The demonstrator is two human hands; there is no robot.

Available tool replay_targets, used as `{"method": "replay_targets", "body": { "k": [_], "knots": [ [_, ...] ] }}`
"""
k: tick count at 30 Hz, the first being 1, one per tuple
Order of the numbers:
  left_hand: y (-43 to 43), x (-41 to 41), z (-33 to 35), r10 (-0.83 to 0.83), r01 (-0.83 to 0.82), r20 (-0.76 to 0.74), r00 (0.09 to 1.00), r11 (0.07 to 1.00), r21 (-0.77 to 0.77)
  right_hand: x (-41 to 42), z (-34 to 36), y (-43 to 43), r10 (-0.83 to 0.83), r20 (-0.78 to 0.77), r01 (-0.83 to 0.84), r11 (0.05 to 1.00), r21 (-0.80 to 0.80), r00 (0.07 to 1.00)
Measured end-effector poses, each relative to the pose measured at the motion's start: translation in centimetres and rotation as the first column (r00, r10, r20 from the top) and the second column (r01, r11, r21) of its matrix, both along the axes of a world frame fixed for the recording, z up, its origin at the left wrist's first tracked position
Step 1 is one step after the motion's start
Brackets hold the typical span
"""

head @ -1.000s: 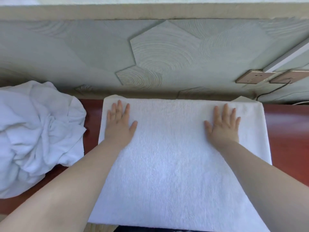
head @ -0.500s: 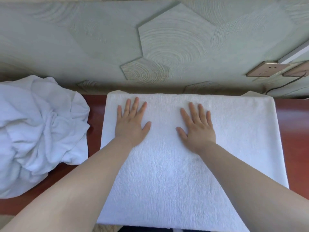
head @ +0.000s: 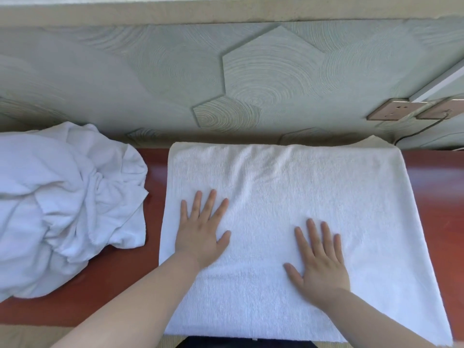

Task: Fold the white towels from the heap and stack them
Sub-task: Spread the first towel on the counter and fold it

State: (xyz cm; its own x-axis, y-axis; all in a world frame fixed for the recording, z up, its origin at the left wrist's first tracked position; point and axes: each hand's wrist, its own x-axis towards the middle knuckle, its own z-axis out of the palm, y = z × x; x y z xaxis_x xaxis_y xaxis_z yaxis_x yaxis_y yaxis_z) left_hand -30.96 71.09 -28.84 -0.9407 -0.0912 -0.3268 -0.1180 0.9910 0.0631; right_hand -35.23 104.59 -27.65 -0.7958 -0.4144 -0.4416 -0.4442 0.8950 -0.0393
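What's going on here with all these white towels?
A person is smoothing a white towel laid flat on a reddish-brown table. Both hands press on it with straight fingers, the left hand near its left side and the right hand closer to the near edge. A crumpled heap of towels sits to the left, apart from it. No finished stack is in view.

Red-brown table (head: 442, 172), textured green wall (head: 125, 79), 2 sockets (head: 391, 112)

1 flat towel (head: 301, 187); 1 heap (head: 62, 197); 2 hands (head: 200, 237) (head: 321, 267); 2 sockets (head: 391, 113) (head: 444, 113)
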Motion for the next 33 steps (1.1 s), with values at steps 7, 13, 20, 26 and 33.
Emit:
{"method": "replay_targets", "body": {
  "k": [7,13,20,26,33],
  "knots": [
    [-0.5,0.1,0.6,0.138,-0.137,0.052,0.989,0.990,-0.025,-2.7,0.1,1.7,-0.001,0.008,0.001,1.000,0.019,1.000],
    [-3.0,-2.9,0.2,0.216,-0.214,0.016,0.976,0.975,-0.062,-14.8,-0.2,7.5,-0.195,-0.054,0.200,0.974,0.104,0.979],
    [-2.4,-5.5,-0.1,0.209,-0.208,0.012,0.978,0.976,-0.058,-12.0,-0.8,10.1,-0.326,-0.101,0.329,0.944,0.010,0.940],
    [6.5,-8.2,1.1,-0.166,0.162,0.078,0.983,0.985,0.057,-7.7,-0.5,11.9,-0.409,-0.114,0.412,0.911,0.011,0.906],
    [18.8,-8.2,1.7,-0.525,0.498,0.160,0.836,0.848,0.182,-2.7,-0.4,14.4,-0.451,-0.066,0.453,0.891,0.022,0.890]
  ]
}}
